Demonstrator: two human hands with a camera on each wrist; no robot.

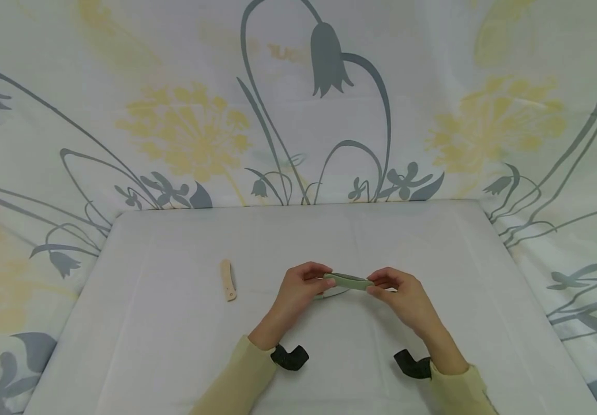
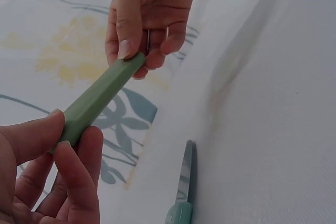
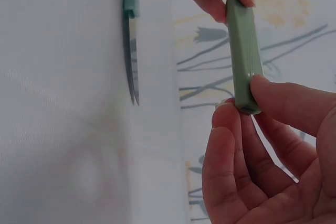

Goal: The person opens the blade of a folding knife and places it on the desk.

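Note:
Both hands pinch the ends of a light green folding knife [image 1: 349,282], which is folded and lifted above the table. At its left end, the left hand [image 1: 300,285] grips between thumb and fingers. The thumb and fingers of the right hand [image 1: 404,294] hold the other end, seen close up in the right wrist view [image 3: 283,145]. Below them lies a second knife, with a teal-green handle [image 2: 179,213] and its blade [image 2: 185,174] out. In the head view the left hand partly hides that knife.
A beige folding knife [image 1: 228,280] lies on the white-covered table [image 1: 163,346], left of the hands. Black wrist cameras [image 1: 291,358] sit at both wrists. Flower-patterned cloth [image 1: 407,132] hangs behind and along the sides of the table.

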